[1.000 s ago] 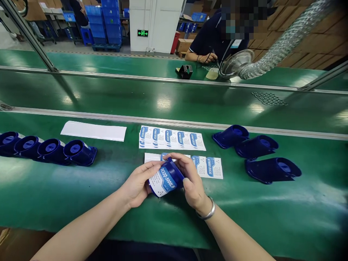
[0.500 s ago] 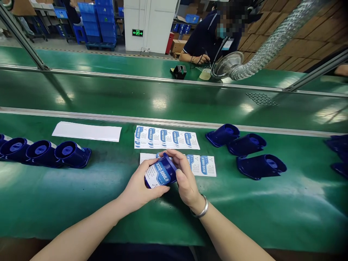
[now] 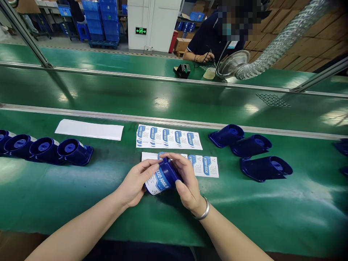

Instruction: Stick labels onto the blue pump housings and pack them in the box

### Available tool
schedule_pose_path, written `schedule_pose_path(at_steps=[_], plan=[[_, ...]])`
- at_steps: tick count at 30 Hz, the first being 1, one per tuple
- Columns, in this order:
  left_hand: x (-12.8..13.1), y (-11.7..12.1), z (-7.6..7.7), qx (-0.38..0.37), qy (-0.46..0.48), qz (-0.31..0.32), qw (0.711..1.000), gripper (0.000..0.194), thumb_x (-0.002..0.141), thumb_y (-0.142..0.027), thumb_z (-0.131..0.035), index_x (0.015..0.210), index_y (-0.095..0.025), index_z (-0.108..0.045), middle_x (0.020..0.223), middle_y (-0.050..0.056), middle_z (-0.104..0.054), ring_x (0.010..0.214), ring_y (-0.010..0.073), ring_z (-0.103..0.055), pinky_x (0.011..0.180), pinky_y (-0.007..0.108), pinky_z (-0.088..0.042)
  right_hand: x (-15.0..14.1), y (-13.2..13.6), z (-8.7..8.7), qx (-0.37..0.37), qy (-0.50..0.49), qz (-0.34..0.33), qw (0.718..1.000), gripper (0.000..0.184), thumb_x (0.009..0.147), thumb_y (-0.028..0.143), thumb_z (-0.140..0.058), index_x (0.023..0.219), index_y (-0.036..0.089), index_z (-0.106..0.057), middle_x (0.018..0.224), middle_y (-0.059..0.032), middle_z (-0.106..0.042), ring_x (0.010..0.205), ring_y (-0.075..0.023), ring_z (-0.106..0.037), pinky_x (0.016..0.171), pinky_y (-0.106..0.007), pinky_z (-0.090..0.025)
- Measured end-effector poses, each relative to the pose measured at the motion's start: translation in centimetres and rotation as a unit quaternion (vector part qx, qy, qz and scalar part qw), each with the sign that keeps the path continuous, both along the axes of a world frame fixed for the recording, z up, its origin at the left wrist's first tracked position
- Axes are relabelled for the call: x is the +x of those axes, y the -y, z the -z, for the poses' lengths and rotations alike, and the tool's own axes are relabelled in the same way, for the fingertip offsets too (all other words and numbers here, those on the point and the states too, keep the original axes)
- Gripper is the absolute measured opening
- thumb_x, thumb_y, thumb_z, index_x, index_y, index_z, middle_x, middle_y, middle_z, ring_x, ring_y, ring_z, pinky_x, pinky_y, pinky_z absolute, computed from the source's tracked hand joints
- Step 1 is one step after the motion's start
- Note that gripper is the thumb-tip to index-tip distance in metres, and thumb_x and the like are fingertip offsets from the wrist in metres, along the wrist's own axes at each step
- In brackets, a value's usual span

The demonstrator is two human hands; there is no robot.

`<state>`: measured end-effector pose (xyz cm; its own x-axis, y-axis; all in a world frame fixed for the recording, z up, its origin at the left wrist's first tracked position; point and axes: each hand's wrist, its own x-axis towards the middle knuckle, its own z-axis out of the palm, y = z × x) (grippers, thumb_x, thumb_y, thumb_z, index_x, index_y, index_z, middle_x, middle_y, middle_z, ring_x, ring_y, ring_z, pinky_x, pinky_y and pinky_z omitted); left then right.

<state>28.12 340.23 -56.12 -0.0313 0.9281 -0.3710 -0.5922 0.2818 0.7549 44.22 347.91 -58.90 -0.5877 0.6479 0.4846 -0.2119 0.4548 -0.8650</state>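
Between my two hands is a dark blue plastic pump housing (image 3: 169, 172), tilted, with a blue-and-white label (image 3: 157, 183) around its side. My left hand (image 3: 137, 181) grips the labelled end, its thumb lying on the label. My right hand (image 3: 187, 181) is wrapped around the flanged end, a metal bangle on the wrist. Just behind the hands lies a label sheet (image 3: 210, 166), partly covered by them. Another stack of label sheets (image 3: 170, 137) lies farther back, printed with several blue-and-white labels.
At left stands a row of labelled blue housings (image 3: 72, 151); a blank white strip (image 3: 89, 129) lies behind it. Several blue housings (image 3: 266, 168) lie at right. A metal rail (image 3: 168, 78) crosses beyond. Across it a person (image 3: 203, 40) works beside a flexible duct (image 3: 280, 43).
My left thumb has moved from the housing's lower edge up onto the label. The housing has turned slightly in my hands. The whole view has shifted a little.
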Motion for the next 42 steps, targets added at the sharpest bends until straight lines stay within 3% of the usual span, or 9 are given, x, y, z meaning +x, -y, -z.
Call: schedule_pose_path(at_steps=[6, 10, 14, 16, 20, 22, 26, 32, 42], plan=[[0.1, 0.5, -0.1, 0.070, -0.171, 0.037, 0.982, 0.055, 0.079, -0.038, -0.082, 0.128, -0.024, -0.061, 0.124, 0.007, -0.062, 0.107, 0.0248, -0.061, 0.089, 0.036, -0.053, 0.1, 0.3, 0.1, -0.019, -0.004, 0.024, 1.000, 0.052, 0.100, 0.051, -0.047, 0.146, 0.026, -0.041, 0.141, -0.0138, -0.050, 0.131, -0.0354, -0.049, 0.110, -0.063, -0.040], [0.4, 0.7, -0.2, 0.086, -0.326, 0.028, 0.941, 0.066, 0.072, -0.032, -0.086, 0.130, -0.022, -0.056, 0.127, 0.010, -0.061, 0.116, 0.0298, -0.059, 0.099, 0.043, -0.048, 0.1, 0.4, 0.2, -0.026, -0.002, 0.031, 0.999, 0.051, 0.101, 0.051, -0.045, 0.146, 0.026, -0.041, 0.141, -0.0135, -0.050, 0.132, -0.0352, -0.049, 0.110, -0.061, -0.041], [0.4, 0.7, -0.3, 0.108, -0.392, 0.018, 0.913, 0.067, 0.070, -0.030, -0.086, 0.129, -0.023, -0.057, 0.128, 0.010, -0.060, 0.118, 0.0306, -0.057, 0.103, 0.043, -0.045, 0.0, 0.5, 0.2, -0.020, 0.006, 0.036, 0.999, 0.050, 0.101, 0.053, -0.044, 0.144, 0.027, -0.043, 0.139, -0.0124, -0.052, 0.129, -0.0346, -0.051, 0.109, -0.060, -0.041], [0.2, 0.7, -0.4, 0.103, -0.343, 0.023, 0.934, 0.068, 0.067, -0.031, -0.089, 0.127, -0.023, -0.059, 0.127, 0.009, -0.061, 0.117, 0.0304, -0.057, 0.100, 0.041, -0.046, -0.1, 0.5, 0.2, -0.025, 0.004, 0.040, 0.999, 0.052, 0.099, 0.054, -0.046, 0.144, 0.027, -0.043, 0.137, -0.0121, -0.053, 0.127, -0.0343, -0.052, 0.108, -0.059, -0.043], [-0.3, 0.3, -0.5, 0.042, -0.074, 0.022, 0.996, 0.043, 0.082, -0.048, -0.078, 0.115, -0.021, -0.068, 0.117, 0.008, -0.066, 0.107, 0.0255, -0.061, 0.088, 0.034, -0.050, -0.1, 0.5, 0.0, -0.010, -0.014, 0.037, 0.999, 0.054, 0.097, 0.053, -0.050, 0.144, 0.027, -0.042, 0.135, -0.0124, -0.054, 0.126, -0.0353, -0.053, 0.105, -0.058, -0.044], [-0.5, 0.1, -0.5, 0.000, 0.005, 0.015, 1.000, 0.035, 0.085, -0.047, -0.075, 0.107, -0.020, -0.072, 0.109, 0.007, -0.068, 0.100, 0.0219, -0.062, 0.084, 0.031, -0.050, -0.1, 0.6, -0.1, 0.007, -0.017, 0.030, 0.999, 0.054, 0.097, 0.053, -0.050, 0.144, 0.027, -0.042, 0.134, -0.0127, -0.054, 0.125, -0.0360, -0.053, 0.105, -0.059, -0.044], [-0.7, -0.2, -0.2, -0.043, 0.075, 0.023, 0.996, 0.027, 0.081, -0.035, -0.081, 0.102, -0.020, -0.073, 0.104, 0.005, -0.069, 0.094, 0.0187, -0.064, 0.083, 0.030, -0.050, -0.1, 0.6, -0.4, 0.026, -0.009, 0.016, 0.999, 0.054, 0.098, 0.051, -0.050, 0.144, 0.026, -0.041, 0.133, -0.0136, -0.055, 0.124, -0.0360, -0.053, 0.104, -0.060, -0.044], [-0.7, -0.1, -0.5, -0.028, 0.074, 0.012, 0.997, 0.028, 0.079, -0.034, -0.084, 0.098, -0.018, -0.072, 0.101, 0.005, -0.068, 0.094, 0.0181, -0.064, 0.085, 0.030, -0.050, -0.2, 0.6, -1.0, 0.060, 0.018, 0.000, 0.998, 0.051, 0.098, 0.047, -0.050, 0.143, 0.026, -0.042, 0.132, -0.0134, -0.054, 0.124, -0.0365, -0.052, 0.103, -0.062, -0.045], [0.2, 0.5, -0.4, 0.057, -0.110, -0.022, 0.992, 0.034, 0.085, -0.043, -0.077, 0.108, -0.020, -0.070, 0.116, 0.008, -0.067, 0.111, 0.0239, -0.060, 0.098, 0.036, -0.047, -0.7, 1.2, -0.7, 0.054, 0.032, 0.029, 0.998, 0.047, 0.099, 0.043, -0.049, 0.143, 0.027, -0.042, 0.134, -0.0129, -0.051, 0.125, -0.0350, -0.050, 0.106, -0.061, -0.041]])
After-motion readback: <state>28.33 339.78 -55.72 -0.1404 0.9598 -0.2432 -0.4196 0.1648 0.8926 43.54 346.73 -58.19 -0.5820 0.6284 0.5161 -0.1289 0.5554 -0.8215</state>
